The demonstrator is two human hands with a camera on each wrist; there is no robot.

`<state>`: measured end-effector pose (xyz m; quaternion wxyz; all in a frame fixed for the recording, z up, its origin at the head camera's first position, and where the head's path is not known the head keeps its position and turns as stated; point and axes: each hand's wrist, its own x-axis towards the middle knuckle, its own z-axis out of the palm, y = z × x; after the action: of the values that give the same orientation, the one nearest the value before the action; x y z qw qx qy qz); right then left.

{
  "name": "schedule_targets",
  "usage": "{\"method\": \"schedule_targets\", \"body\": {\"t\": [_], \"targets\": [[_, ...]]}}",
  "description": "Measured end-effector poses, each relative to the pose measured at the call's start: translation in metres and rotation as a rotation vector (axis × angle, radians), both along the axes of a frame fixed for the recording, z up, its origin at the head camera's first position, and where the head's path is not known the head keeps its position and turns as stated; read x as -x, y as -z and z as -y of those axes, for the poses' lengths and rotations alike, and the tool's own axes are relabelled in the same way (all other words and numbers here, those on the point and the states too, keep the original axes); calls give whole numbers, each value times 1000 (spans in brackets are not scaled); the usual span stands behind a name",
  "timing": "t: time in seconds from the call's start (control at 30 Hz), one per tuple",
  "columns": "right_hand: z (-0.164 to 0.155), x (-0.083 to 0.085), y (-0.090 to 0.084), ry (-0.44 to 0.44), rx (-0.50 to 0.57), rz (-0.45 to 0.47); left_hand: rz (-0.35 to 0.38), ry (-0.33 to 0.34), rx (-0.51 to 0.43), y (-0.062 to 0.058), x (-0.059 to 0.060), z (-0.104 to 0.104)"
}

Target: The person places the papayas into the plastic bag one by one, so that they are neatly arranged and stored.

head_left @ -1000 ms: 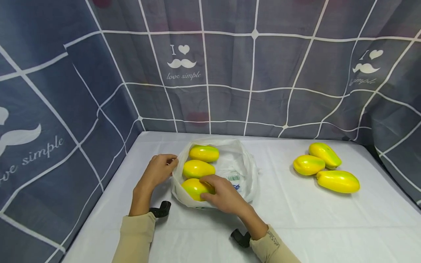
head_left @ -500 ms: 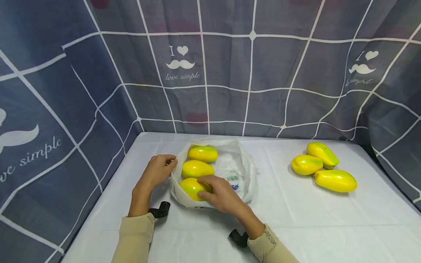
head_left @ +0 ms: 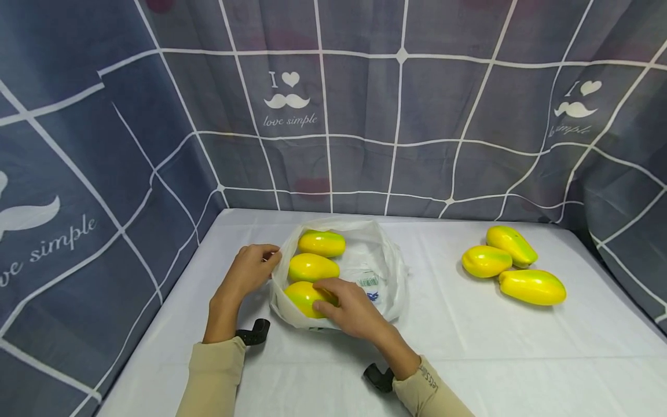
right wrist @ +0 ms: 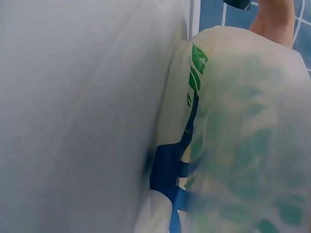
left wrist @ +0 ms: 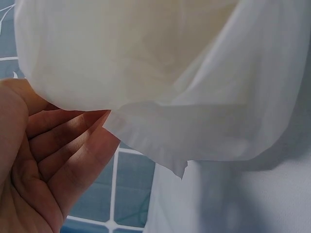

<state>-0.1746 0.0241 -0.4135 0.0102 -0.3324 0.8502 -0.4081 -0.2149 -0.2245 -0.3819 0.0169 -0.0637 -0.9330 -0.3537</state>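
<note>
A white plastic bag [head_left: 393,272] stands with its mouth spread wide in the head view. Three yellow-green papayas lie in its left half: a far papaya [head_left: 321,243], a middle papaya [head_left: 314,267] and a near papaya [head_left: 301,298]. My right hand [head_left: 355,308] reaches over the near rim and grips the near papaya, thumb in front and fingers over its top. At the left rim my left hand [head_left: 251,269] pinches the bag's edge; the left wrist view shows the thumb partly behind the plastic. The right wrist view shows the bag's printed outside [right wrist: 252,136], hiding that hand.
To the right on the white-covered table [head_left: 469,370] lie three more papayas: a back one [head_left: 512,245], a left one [head_left: 486,262] and a front one [head_left: 532,287]. A dark grid-patterned curtain [head_left: 359,110] rises behind and at the sides. Black wrist devices [head_left: 255,332] sit below both hands.
Both hands hold nearly the same places on the bag and near papaya. The whole scene shifts only slightly with the head camera.
</note>
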Motion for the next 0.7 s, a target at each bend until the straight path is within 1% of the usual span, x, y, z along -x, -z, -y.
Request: {"method": "schedule_targets", "body": {"t": [0.17,0.3,0.4,0.53,0.7], "targets": [[-4,0,-3,-14,10,-19,1,1,-2,0,0,0],[-11,2,-7,-7,13,-32,-3,6,-1,-1,-1,0],[-20,4,-12,12,19,-30,-3,4,0,-1,-1,0],[-35,6,-20,47,61,-17,-2,3,-3,-1,-1,0],[-53,9,-30,116,93,-14,3,0,-2,-1,-2,0]]}}
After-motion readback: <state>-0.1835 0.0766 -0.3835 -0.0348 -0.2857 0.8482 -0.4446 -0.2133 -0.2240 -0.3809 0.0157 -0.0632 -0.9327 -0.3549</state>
